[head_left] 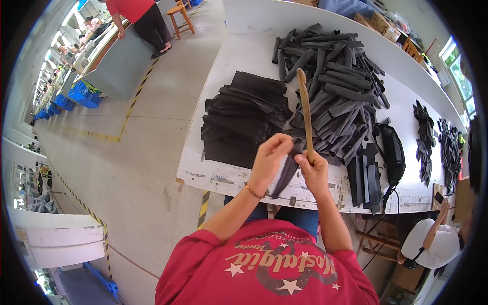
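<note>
My right hand [313, 170] is closed around the lower end of a wooden stick [306, 109] with a curved tip, which points up and away from me. A dark fabric piece [287, 177] hangs between my hands over the table's near edge. My left hand [273, 158] pinches the upper part of this fabric, close beside the stick. Just beyond my left hand lies a stack of flat black fabric pieces [244, 122]. Past the stick is a heap of dark grey fabric tubes [340, 76], many of them narrow and rolled. Fingers partly hide where fabric and stick meet.
The white table [231, 56] has a raised back wall. To the right lie folded dark strips [364, 180], a black pouch-like item [392, 152] with a cord, and more dark pieces [424, 137]. A person in white [432, 244] sits at right; one in red [133, 15] stands far left.
</note>
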Motion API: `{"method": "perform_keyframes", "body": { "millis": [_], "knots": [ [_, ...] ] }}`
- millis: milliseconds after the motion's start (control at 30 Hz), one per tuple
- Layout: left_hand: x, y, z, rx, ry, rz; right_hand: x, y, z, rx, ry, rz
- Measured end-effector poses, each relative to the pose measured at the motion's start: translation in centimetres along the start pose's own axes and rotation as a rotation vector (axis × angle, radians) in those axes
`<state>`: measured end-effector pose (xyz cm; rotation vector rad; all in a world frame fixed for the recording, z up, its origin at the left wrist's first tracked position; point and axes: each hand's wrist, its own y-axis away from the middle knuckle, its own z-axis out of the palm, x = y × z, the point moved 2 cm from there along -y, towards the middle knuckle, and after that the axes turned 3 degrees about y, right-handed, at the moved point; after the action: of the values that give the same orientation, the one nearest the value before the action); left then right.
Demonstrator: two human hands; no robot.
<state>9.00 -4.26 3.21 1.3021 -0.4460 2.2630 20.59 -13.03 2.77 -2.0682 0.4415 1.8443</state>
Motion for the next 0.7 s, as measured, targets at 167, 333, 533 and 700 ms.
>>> {"method": "perform_keyframes", "body": {
  "millis": [167,333,533,700],
  "knots": [
    [-1.8,0.3,-0.2,0.150,0.398,-0.095,0.3,0.8,1.1,-0.018,-0.089,0.047],
    [-1.0,1.9,0.9,0.114,-0.015,-0.080,1.9,0.7,0.7,0.139,0.024,-0.013],
    [-3.9,6.7,0.1,-0.139,0.004,-0.444,-4.3,-4.4,-0.9,0.216,0.280,-0.172],
    [-5.2,7.6,-2.1,-0.245,-0.483,-0.104,-9.4,-12.2,-5.5,0.574,0.197,-0.172]
  ]
}}
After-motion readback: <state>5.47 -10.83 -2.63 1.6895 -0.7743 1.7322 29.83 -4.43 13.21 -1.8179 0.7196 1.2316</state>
